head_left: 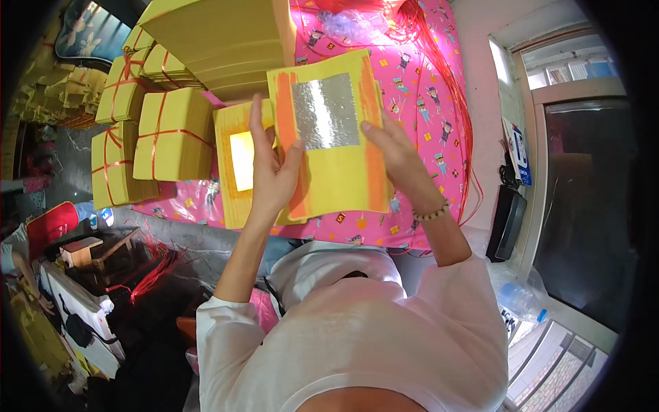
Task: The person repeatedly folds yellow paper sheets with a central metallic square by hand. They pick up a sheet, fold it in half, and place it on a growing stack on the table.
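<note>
A stack of yellow joss paper (336, 172) is held up, slightly tilted, between my two hands; its top sheet bears a silver foil square and an orange stripe down each side. My left hand (274, 172) presses its left edge, thumb over the face and fingers stretched upward. At the right edge my right hand (401, 154) grips with the thumb in front, its other fingers partly hidden. Behind my left hand, a second yellow paper stack (230, 199) with a bright, glaring foil square lies on the pink patterned cover (419, 89).
Bundles of yellow paper (171, 137) tied with red string stand at the left, beside a tall yellow pile (226, 41). Loose red strings (439, 55) trail down the cover's right side. A small wooden stool (103, 250) stands lower left; a plastic bottle (522, 302) lies lower right.
</note>
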### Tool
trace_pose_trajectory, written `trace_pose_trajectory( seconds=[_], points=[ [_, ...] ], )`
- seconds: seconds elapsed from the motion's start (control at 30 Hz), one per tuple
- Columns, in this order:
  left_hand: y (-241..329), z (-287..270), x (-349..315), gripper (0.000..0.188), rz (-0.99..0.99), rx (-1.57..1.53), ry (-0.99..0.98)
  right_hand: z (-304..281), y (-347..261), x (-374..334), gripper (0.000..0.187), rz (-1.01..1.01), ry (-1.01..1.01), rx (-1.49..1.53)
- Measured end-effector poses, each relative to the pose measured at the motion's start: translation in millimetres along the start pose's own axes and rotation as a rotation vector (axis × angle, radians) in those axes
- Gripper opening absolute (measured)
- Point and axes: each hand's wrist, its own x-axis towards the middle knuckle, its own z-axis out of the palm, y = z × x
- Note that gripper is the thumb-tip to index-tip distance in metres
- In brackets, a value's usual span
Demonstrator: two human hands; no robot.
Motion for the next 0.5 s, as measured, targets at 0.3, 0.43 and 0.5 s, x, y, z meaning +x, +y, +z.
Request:
trace_pose_trajectory(
  seconds=[0.3,0.43,0.5],
  points=[
    [30,45,-27,0.038,-0.071,0.13,-0.076,17,-3,-28,0.092,-0.386,-0.129,-0.451],
    [38,61,-40,0.035,-0.039,0.221,-0.044,16,-4,-45,0.093,-0.396,-0.151,-0.393],
    [40,66,-46,0.029,-0.042,0.226,0.014,15,1,-51,0.093,-0.438,-0.147,-0.376]
  ],
)
